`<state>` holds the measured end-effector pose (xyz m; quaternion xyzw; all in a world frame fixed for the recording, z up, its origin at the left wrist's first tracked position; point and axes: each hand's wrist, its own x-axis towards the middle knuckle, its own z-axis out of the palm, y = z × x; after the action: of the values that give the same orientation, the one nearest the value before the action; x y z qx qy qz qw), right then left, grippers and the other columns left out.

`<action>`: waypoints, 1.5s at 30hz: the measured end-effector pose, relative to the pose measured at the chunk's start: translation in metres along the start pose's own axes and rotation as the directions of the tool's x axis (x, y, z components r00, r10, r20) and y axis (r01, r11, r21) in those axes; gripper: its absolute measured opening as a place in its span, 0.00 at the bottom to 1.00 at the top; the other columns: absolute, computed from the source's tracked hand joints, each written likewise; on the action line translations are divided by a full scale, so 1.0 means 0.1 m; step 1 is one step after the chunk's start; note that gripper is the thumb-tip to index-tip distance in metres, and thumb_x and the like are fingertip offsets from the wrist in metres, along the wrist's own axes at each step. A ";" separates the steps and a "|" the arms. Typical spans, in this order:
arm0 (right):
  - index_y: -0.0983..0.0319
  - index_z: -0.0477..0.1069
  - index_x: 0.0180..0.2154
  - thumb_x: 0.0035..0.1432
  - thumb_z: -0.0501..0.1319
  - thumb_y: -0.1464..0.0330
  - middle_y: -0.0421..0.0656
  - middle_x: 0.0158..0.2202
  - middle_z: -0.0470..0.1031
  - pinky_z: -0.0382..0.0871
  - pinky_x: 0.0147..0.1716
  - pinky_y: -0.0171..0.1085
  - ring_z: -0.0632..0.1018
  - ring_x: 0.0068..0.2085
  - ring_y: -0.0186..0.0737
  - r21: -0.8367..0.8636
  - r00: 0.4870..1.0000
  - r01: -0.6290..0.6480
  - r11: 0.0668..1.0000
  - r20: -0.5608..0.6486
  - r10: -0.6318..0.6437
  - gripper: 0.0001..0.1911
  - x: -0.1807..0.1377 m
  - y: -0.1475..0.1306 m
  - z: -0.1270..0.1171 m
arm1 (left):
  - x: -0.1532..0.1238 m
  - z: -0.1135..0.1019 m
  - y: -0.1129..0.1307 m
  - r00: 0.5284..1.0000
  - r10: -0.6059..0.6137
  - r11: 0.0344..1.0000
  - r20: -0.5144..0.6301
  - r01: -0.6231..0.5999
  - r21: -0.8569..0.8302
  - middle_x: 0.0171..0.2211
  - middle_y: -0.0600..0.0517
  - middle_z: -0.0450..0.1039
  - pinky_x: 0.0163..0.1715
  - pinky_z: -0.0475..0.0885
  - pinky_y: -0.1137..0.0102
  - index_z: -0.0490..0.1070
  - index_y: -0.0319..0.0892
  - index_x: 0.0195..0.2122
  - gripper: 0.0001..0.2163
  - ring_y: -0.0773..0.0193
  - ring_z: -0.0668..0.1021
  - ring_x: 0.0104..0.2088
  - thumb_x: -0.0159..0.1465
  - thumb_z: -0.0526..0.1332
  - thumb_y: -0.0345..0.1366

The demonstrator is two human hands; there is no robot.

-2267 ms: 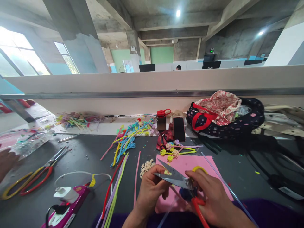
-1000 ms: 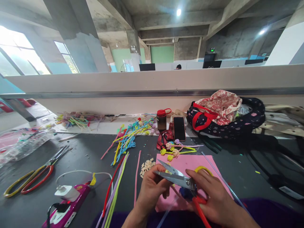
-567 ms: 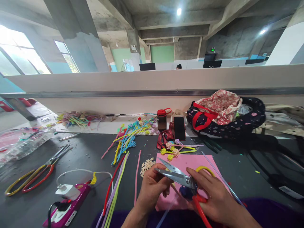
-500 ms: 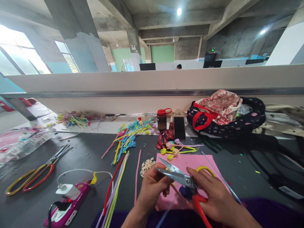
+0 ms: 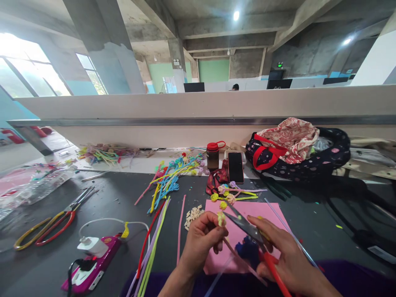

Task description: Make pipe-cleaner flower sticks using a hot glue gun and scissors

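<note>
My left hand pinches a small pipe-cleaner flower with a pale yellow head; its pinkish stem trails down to the right. My right hand is wrapped round scissors with red and yellow handles. Their blades are slightly parted and point up-left, close beside the flower head. Under both hands lies a pink sheet. A dark blue fuzzy piece is on it, partly behind the stem and scissors. Finished-looking pipe-cleaner flowers rest at the sheet's far edge.
Left of my hands are loose pipe cleaners, a pile of small beige pieces, a power strip and larger scissors. Farther back stand a bottle, a phone and a dark patterned bag.
The scissors have shifted right and down, off the fingers of my left hand. The yellow flower head, hidden behind the blades before, now shows. The view has shifted slightly.
</note>
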<state>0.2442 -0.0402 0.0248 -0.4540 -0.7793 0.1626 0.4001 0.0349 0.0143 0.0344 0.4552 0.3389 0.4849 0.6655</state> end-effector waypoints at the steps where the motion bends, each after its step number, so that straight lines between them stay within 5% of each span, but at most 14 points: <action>1: 0.59 0.55 0.57 0.44 0.62 0.70 0.42 0.34 0.68 0.65 0.25 0.34 0.69 0.27 0.37 0.053 0.999 -0.042 0.998 0.020 0.041 0.36 0.01 -0.02 -0.02 | 0.00 -0.01 0.00 1.000 -0.002 1.000 0.007 0.002 -0.015 0.18 0.55 0.71 0.11 0.59 0.81 0.67 0.37 0.24 0.10 0.76 0.66 0.11 0.49 0.68 0.35; 8: 0.57 0.55 0.53 0.44 0.56 0.76 0.35 0.27 0.61 0.57 0.21 0.29 0.62 0.22 0.30 0.215 0.943 -0.325 0.921 0.146 0.299 0.32 0.05 -0.09 -0.03 | -0.01 -0.05 0.02 0.999 -0.028 0.988 0.024 0.031 -0.151 0.19 0.54 0.72 0.11 0.55 0.82 0.67 0.38 0.26 0.12 0.78 0.65 0.12 0.51 0.67 0.40; 13: 0.55 0.55 0.54 0.36 0.60 0.78 0.40 0.39 0.66 0.63 0.31 0.35 0.68 0.30 0.36 0.016 0.980 -0.173 0.985 0.101 0.171 0.40 -0.02 -0.09 0.09 | -0.01 -0.05 0.01 0.995 -0.056 0.975 0.080 0.072 -0.210 0.18 0.55 0.70 0.12 0.53 0.83 0.67 0.38 0.27 0.12 0.79 0.62 0.13 0.51 0.68 0.40; 21: 0.58 0.54 0.53 0.39 0.65 0.72 0.43 0.38 0.67 0.65 0.33 0.39 0.70 0.37 0.43 -0.124 0.996 -0.083 0.989 0.020 0.086 0.37 0.02 -0.07 0.14 | 0.01 -0.09 -0.08 0.995 -0.036 0.978 0.098 0.055 -0.200 0.20 0.55 0.71 0.12 0.53 0.81 0.68 0.39 0.28 0.09 0.77 0.64 0.14 0.53 0.66 0.38; 26: 0.58 0.54 0.53 0.44 0.66 0.66 0.44 0.38 0.67 0.65 0.32 0.39 0.70 0.35 0.43 -0.142 0.997 -0.072 0.987 0.021 0.076 0.36 0.03 -0.08 0.12 | 0.02 -0.08 -0.07 0.995 -0.031 0.979 0.091 0.049 -0.199 0.21 0.55 0.72 0.13 0.55 0.81 0.68 0.40 0.28 0.10 0.77 0.65 0.14 0.51 0.67 0.38; 45: 0.59 0.56 0.51 0.39 0.67 0.71 0.42 0.35 0.66 0.64 0.30 0.37 0.70 0.36 0.43 -0.142 0.999 -0.046 0.989 -0.005 0.046 0.36 0.04 -0.11 0.15 | 0.00 -0.01 -0.05 0.997 -0.075 0.986 -0.008 0.073 -0.149 0.13 0.58 0.65 0.12 0.56 0.82 0.65 0.40 0.25 0.15 0.76 0.64 0.12 0.48 0.69 0.42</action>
<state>0.2253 -0.0413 0.0244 -0.4993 -0.7779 0.1153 0.3638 0.0357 0.0144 0.0288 0.3883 0.3231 0.4867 0.7127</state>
